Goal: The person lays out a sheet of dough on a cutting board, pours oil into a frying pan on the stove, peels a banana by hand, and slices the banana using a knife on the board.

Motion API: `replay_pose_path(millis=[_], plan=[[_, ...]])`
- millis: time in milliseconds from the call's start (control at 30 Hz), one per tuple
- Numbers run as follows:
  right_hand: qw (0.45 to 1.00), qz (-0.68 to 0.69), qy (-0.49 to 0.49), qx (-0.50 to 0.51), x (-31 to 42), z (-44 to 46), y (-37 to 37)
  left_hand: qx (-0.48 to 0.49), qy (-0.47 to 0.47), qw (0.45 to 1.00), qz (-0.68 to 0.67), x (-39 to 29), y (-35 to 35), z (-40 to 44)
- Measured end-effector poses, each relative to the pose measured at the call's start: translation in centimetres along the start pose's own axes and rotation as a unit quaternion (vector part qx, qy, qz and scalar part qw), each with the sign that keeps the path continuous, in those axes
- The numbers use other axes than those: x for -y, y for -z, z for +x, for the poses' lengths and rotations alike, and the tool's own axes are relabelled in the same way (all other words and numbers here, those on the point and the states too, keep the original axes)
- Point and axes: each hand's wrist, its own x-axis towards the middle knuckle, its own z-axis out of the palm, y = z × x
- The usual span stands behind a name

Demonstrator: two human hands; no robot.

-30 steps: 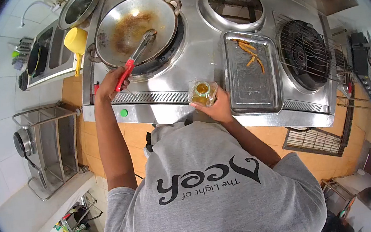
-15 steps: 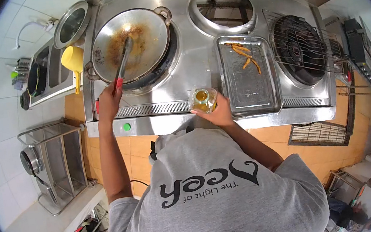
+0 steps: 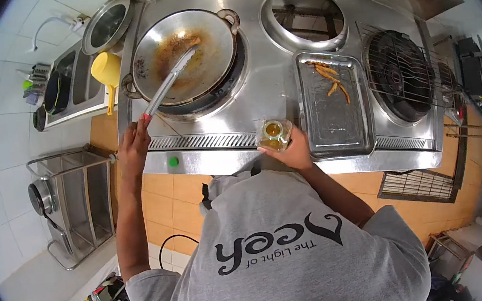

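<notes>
Left grip [image 3: 133, 147] is closed around the red-handled tongs [image 3: 168, 86], their tips over the wok [image 3: 215, 51] — right grip [image 3: 295, 151] wrapped about a glass jar [image 3: 277, 136] of yellowish liquid, near a metal tray [image 3: 338, 129] of brown strips [image 3: 329, 79] on the steel tabletop [image 3: 268, 75].

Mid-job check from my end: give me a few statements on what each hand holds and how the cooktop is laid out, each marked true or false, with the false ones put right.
1. The left hand grips red-handled tongs that extend over the wok. True.
2. The right hand is empty. False: that hand holds a glass container.
3. Several brown strips lie in the metal tray. True.
4. The metal tray stands to the left of the wok. False: it is to the right of the wok.
5. The wok sits on the stove. True.
</notes>
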Motion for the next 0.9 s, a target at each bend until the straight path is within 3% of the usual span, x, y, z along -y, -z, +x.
replay_pose_path(millis=[233, 333, 467, 900], plan=[[1.0, 0.013, 0.011, -0.002, -0.1, -0.2, 0.0, 0.014, 0.011, 1.0, 0.002, 1.1, -0.9, -1.7], [0.999, 0.035, 0.006, -0.009, -0.4, -0.2, -0.1, 0.092, 0.158, 0.981, -0.057, 2.1, -0.6, -1.9], [0.999, 0.037, 0.006, -0.001, -0.3, -0.1, 0.0, 0.105, 0.193, 0.975, -0.044, 4.1, -2.1, -0.8], [0.999, 0.014, -0.03, 0.007, -0.4, -0.1, 0.6, 0.227, 0.083, 0.969, -0.054, 6.7, -4.1, 6.1]])
